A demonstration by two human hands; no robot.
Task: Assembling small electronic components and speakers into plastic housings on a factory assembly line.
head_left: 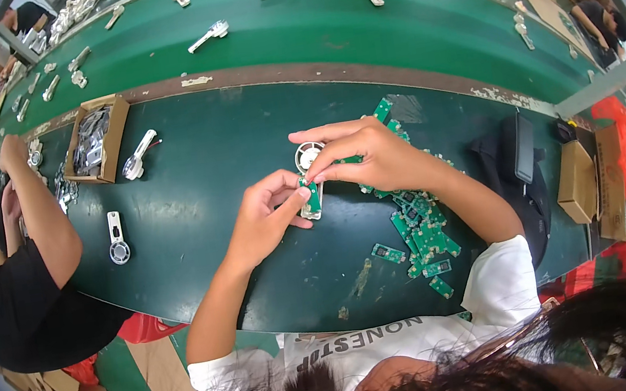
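Green board [313, 202]: sits lengthwise along the handle of the white fan housing [310, 157], out over the middle of the tabletop [254, 123], right between the two hands.
Housing's long axis: pretty much near to far, round head at the far end, handle pointing back at the wearer. Can't tell if it's touching the tabletop or held just above.
Left hand [258, 220]: comes in from the near left. Grip is closed down to about the handle's thickness, thumb on top of the board, fingers round the handle. Looks like the one doing the holding.
Right hand [372, 156]: comes in from the right, fingertips drawn in close where handle meets head. Can't tell if that grip is pinching anything or just touching.
Who's nearer: left has the handle, right has the far end of the board. I'd say it all turns on that neck spot.
Board pile [420, 240]: right and nearer, beside the right forearm, so that's right-hand territory.
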